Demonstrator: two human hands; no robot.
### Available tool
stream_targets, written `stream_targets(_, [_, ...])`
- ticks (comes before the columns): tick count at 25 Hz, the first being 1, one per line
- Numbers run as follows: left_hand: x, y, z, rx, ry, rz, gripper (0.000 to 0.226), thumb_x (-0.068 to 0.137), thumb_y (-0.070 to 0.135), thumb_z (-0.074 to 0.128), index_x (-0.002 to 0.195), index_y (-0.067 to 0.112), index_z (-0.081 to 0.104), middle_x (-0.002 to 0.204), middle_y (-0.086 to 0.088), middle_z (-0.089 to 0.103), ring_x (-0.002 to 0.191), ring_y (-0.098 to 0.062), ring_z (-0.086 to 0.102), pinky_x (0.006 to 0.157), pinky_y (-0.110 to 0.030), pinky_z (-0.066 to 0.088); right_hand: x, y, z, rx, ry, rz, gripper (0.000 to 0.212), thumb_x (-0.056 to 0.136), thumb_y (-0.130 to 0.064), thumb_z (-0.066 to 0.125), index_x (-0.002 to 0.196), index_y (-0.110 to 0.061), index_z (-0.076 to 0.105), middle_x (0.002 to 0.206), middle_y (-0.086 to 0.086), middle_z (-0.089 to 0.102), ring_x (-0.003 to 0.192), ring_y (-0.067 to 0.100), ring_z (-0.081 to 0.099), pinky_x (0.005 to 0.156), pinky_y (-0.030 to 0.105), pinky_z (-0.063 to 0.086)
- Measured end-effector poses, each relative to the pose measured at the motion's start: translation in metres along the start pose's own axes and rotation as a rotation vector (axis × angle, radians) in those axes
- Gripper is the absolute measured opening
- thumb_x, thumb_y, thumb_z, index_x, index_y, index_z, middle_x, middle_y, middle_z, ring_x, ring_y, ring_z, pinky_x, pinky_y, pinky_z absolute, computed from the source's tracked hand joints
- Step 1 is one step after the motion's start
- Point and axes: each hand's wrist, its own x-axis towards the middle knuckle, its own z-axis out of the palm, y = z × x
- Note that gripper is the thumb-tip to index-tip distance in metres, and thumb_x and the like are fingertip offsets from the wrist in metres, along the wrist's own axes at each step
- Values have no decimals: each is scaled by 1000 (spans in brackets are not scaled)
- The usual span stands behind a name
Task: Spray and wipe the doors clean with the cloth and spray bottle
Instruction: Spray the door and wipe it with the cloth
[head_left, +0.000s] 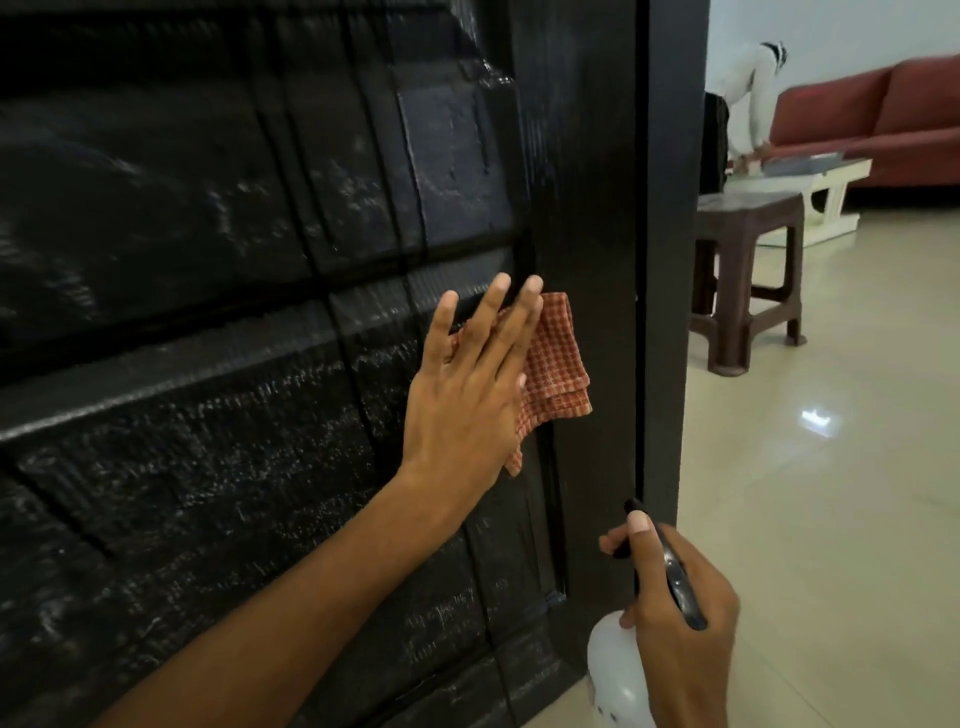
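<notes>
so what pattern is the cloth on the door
Small orange-red and white checks; the cloth shows clearly in the head view, pressed to the door.

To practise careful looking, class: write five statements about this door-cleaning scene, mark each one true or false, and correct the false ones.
1. The left hand presses a cloth flat against the black door. True.
2. The right hand is empty. False: it grips a spray bottle.
3. The cloth is plain blue. False: it is red-and-white checked.
4. A brown stool stands on the floor beyond the door. True.
5. A red sofa stands in the room behind. True.
</notes>
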Motion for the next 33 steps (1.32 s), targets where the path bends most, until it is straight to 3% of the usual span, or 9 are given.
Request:
stream_targets(11, [82,-38,-16,233,54,42,75,104,25,26,162,0,-13,171,-20,-19,160,-31,-15,122,-57,-21,31,-84,9,-1,-92,-108,35,92,-52,60,74,-24,74,69,-19,73,62,10,69,54,11,51])
stream_targets(17, [144,-86,-46,203,38,48,87,103,52,29,164,9,-15,173,-15,-16,161,-34,-12,115,-62,-31,46,-125,3,0,-111,-166,42,91,-55,59,70,-22,74,65,-21,71,53,7,66,51,7,46])
stream_targets(20, [184,-126,-71,268,101,4,116,88,76,45,164,14,-17,173,-12,-18,161,-34,-12,123,-61,-17,50,-139,2,36,-93,-237,44,89,-59,57,72,-22,76,67,-21,73,53,6,67,51,5,45])
stream_targets(23, [216,-163,-87,259,227,4,79,105,27,40,166,17,-9,174,-9,-14,162,-30,-7,126,-58,-6,53,-148,6,76,-63,-267,53,84,-70,55,73,-23,76,68,-18,74,53,7,68,53,4,46])
stream_targets(25, [219,-177,-86,290,223,86,67,107,21,26,167,12,-2,175,-13,-9,162,-32,-3,130,-58,2,55,-156,11,94,-62,-272,52,82,-74,55,69,-28,76,67,-16,74,52,8,67,53,7,47])
stream_targets(27, [210,-183,-79,252,132,136,62,108,24,15,166,5,2,174,-20,-3,161,-36,0,130,-55,7,57,-161,16,97,-58,-280,64,80,-88,52,69,-30,75,66,-17,73,52,7,67,52,7,47])
stream_targets(30, [197,-178,-81,36,37,45,70,110,39,12,163,-2,-4,170,-28,-8,160,-40,-8,130,-53,4,57,-164,25,110,-34,-289,77,77,-95,49,72,-23,76,65,-16,73,51,8,66,51,8,47])
stream_targets(32, [199,-162,-81,-11,11,-61,94,105,62,19,160,-7,-12,167,-35,-14,158,-45,-14,130,-53,0,57,-166,30,102,-28,-300,60,83,-81,62,70,-24,75,63,-17,72,55,6,67,53,5,46])
stream_targets(33, [201,-152,-81,17,-14,-99,103,102,68,22,158,-10,-14,165,-38,-17,156,-48,-16,129,-54,-2,58,-165,31,81,-34,-329,45,91,-61,71,68,-23,75,60,-17,71,55,5,67,54,4,45])
